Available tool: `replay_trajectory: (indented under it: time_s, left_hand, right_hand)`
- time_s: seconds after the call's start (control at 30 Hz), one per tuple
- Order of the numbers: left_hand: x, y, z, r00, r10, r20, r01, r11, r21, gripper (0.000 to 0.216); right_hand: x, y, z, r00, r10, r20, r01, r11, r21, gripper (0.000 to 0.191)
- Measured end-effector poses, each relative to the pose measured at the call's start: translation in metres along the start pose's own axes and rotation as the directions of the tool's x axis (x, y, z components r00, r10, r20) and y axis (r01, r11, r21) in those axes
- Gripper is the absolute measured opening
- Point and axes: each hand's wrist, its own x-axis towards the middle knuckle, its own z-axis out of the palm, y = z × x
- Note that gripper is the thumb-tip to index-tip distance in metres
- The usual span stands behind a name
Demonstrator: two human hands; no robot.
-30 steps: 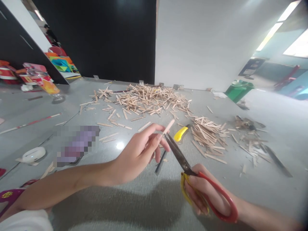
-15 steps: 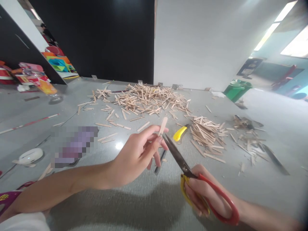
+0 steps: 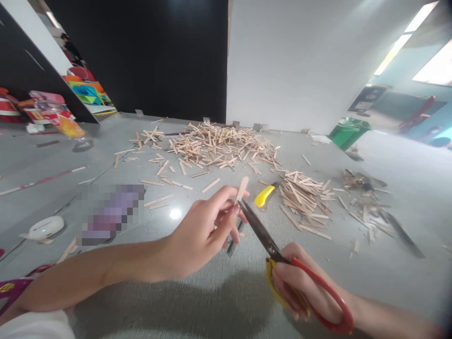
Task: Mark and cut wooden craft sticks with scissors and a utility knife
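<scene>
Between the thumb and fingers of my left hand is a flat wooden craft stick, its rounded end pointing up and away. My right hand grips scissors with one red and one yellow handle. The dark blade tips meet the stick just above my left thumb; the blades look nearly closed, and I cannot tell whether they have cut into the wood. Under my left fingers a dark, thin strip lies on the table. Just beyond the scissors is a yellow utility knife.
A wide heap of wooden sticks lies at the back, with a smaller pile at right. A long blade rests among scraps farther right. On the left are a white mouse, a blurred-out purple object and a plastic bottle.
My left hand has shifted slightly right and the stick has dropped a little. The scissor tips now overlap the stick, where before they were just beside it.
</scene>
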Motion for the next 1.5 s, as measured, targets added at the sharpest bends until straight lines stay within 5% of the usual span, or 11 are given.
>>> replay_trajectory:
  time_s: [0.97,1.3,1.5]
  left_hand:
    - [0.001,-0.003,-0.003,0.998,0.056,-0.034,-0.049,0.979,0.198,0.025]
    - [0.002,0.004,-0.007,1.0,-0.008,-0.006,0.009,0.991,0.136,0.025]
    - [0.005,0.011,-0.013,0.999,-0.041,-0.007,0.042,0.984,0.174,0.027]
  right_hand:
    - [0.003,-0.011,-0.002,0.997,0.072,-0.019,-0.074,0.979,-0.192,0.076]
    - [0.004,-0.001,-0.004,0.997,0.07,0.036,-0.07,0.997,-0.013,0.072]
    - [0.004,0.005,-0.002,0.992,0.119,-0.046,-0.118,0.993,0.015,0.061]
